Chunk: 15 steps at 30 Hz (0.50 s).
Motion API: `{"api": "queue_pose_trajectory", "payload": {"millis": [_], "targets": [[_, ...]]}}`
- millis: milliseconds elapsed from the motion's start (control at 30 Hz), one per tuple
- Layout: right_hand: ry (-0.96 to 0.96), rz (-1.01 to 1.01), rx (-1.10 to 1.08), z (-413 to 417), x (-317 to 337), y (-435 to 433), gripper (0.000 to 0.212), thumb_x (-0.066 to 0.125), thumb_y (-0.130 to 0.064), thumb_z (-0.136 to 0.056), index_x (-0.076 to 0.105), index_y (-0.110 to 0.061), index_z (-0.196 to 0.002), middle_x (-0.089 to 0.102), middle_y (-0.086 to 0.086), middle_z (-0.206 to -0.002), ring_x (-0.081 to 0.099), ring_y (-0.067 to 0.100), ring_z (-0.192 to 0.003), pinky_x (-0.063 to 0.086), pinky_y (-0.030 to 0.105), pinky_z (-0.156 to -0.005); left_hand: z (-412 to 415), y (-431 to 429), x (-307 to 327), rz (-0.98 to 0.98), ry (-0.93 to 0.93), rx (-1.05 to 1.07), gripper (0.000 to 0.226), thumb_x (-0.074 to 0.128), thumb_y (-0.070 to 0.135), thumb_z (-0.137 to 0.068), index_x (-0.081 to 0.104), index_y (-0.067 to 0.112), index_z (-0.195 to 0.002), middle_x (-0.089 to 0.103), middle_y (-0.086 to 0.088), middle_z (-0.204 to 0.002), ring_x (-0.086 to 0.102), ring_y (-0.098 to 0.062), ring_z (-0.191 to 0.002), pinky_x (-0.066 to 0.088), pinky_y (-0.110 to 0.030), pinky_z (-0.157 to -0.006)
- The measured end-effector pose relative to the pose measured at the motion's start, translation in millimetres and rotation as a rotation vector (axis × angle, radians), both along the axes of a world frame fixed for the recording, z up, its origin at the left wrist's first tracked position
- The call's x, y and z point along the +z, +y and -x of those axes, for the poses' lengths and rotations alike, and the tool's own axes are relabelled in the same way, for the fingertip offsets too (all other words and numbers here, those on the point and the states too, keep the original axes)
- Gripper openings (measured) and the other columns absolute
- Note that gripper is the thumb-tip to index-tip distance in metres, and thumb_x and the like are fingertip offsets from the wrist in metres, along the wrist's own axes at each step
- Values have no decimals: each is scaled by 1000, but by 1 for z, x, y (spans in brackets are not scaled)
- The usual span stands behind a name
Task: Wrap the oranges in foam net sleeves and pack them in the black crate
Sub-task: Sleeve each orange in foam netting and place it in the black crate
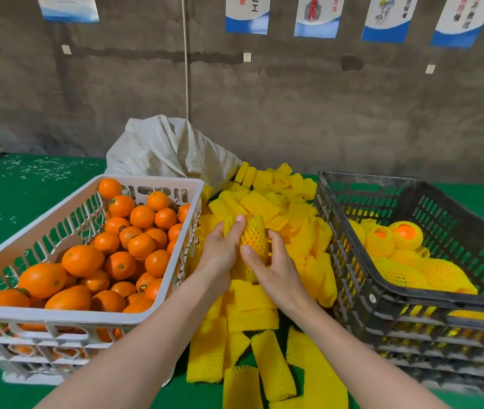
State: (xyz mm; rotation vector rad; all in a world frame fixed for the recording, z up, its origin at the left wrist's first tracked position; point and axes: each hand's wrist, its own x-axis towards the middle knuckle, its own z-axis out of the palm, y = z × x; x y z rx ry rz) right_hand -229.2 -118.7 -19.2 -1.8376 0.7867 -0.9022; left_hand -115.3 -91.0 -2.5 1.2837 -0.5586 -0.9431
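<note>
On the left, a white crate (175, 184) sits on the green table (13, 202), full of bare oranges (82, 259). Next comes the left hand (220, 252). Its fingers curl round a yellow foam net sleeve (260, 224) with an orange (253, 239) inside; the orange skin shows through the holes. The right hand (276, 273) pinches the same sleeve from the near side with thumb and fingers. Together they hold it up over the pile of loose sleeves (252, 305). To do this well, I think the hands should pull the net gently and evenly until it covers the fruit, without tearing it. On the right, the black crate (353, 290) holds wrapped oranges (406, 234), with room for this one.
</note>
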Motion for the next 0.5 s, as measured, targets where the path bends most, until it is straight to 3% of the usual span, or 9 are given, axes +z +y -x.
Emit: {"api": "queue_pose_trajectory", "payload": {"millis": [67, 133, 200, 267, 333, 400, 500], "targets": [[9, -8, -31, 0, -1, -1, 65, 56, -47, -86, 32, -16, -138, 46, -18, -119, 44, 4, -112, 40, 9, -82, 5, 1, -2, 42, -149, 14, 84, 60, 55, -80, 33, 13, -146, 39, -3, -148, 40, -21, -133, 37, -36, -107], [-15, 1, -50, 3, -1, -5, 47, 53, -40, -91, 36, -23, -131, 42, -31, -106, 46, -4, -103, 37, -1, -72, 7, 1, 1, 34, -234, -12, 82, 54, 60, -81, 34, 13, -146, 37, -1, -149, 40, -16, -132, 35, -32, -105], [-21, -3, -55, 8, 2, -7, 38, 48, -39, -94, 38, -26, -128, 43, -29, -106, 46, -12, -101, 33, -6, -70, 7, 0, 8, -57, -228, -100, 84, 50, 66, -80, 37, 12, -144, 40, 2, -145, 42, -16, -129, 33, -29, -103], [15, 29, -49, 12, 4, -9, 49, 41, -41, -95, 34, -19, -138, 43, -18, -117, 43, 0, -115, 30, -3, -74, 8, -5, 11, -108, -191, -159, 68, 55, 61, -82, 55, 12, -128, 53, -4, -137, 53, -20, -121, 43, -36, -101], [49, 64, -27, 15, 7, -12, 58, 40, -43, -96, 26, -17, -145, 40, -9, -136, 34, 9, -129, 26, 7, -89, 15, -8, 16, -76, -172, -112, 40, 59, 47, -88, 64, 14, -109, 65, -8, -120, 61, -19, -106, 50, -34, -88], [25, 64, 4, 20, 12, -13, 64, 46, -43, -94, 19, -22, -147, 30, -7, -149, 28, 5, -134, 26, 15, -97, 21, -13, 19, -41, -103, -84, 41, 58, 40, -91, 62, 9, -116, 66, -9, -116, 63, -21, -103, 52, -34, -85], [-41, 89, 59, 31, 21, -15, 76, 64, -32, -87, 16, -32, -146, 25, -11, -150, 26, 2, -134, 30, 20, -104, 31, -19, 30, -24, 2, -80, 41, 57, 38, -92, 54, 7, -118, 66, -7, -106, 64, -18, -90, 52, -28, -65]]}}
